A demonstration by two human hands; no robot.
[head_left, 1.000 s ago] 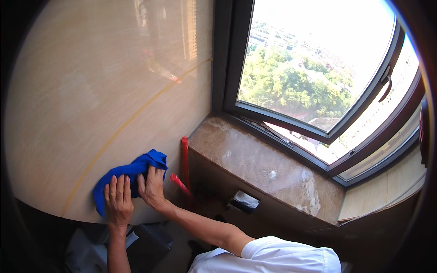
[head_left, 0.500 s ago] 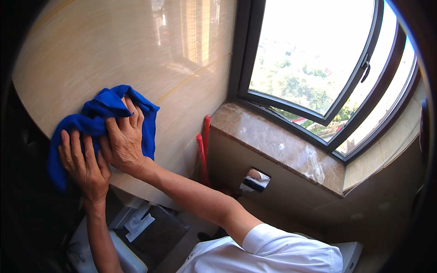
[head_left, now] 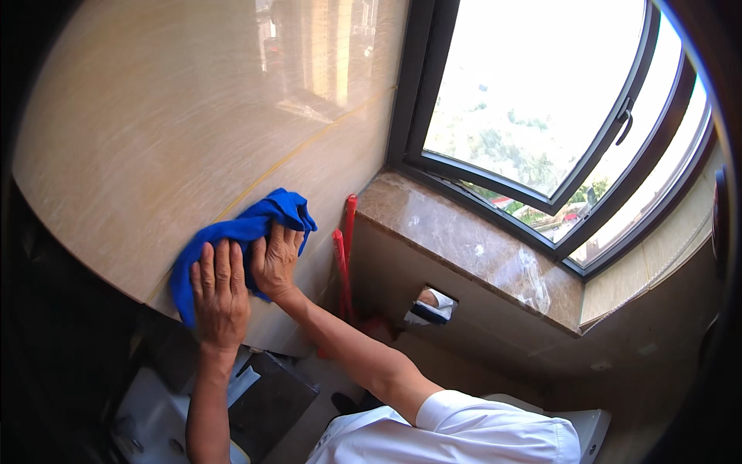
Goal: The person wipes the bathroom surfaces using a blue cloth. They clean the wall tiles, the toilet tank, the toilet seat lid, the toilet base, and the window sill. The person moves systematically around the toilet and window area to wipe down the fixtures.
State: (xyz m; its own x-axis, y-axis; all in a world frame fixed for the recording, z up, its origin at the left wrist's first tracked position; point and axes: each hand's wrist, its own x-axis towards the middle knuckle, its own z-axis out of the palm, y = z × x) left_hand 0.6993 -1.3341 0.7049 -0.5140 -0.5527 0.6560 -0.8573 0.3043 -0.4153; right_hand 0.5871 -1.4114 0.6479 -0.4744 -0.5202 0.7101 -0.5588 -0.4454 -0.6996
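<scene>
A bunched blue cloth point(head_left: 232, 232) lies against the glossy beige tiled wall point(head_left: 154, 139), below a yellowish joint line. My left hand point(head_left: 221, 294) presses flat on the cloth's lower left part, fingers stretched out and pointing up. Farther right, my right hand point(head_left: 276, 261) rests on the cloth with its fingers extended, the tips partly under a fold. Both palms are hidden. The two hands are close together but apart, and neither is closed round the cloth.
An open dark-framed window point(head_left: 495, 182) stands above a brown stone sill point(head_left: 464, 243) with white smears. Red handles point(head_left: 345, 255) lean in the corner. A paper holder point(head_left: 431, 305) is set in the wall below the sill. A white sink point(head_left: 151, 410) sits lower left.
Both hands have slid the blue cloth right and downward along the wall, toward the corner with the red handles. The cloth is bunched more narrowly now.
</scene>
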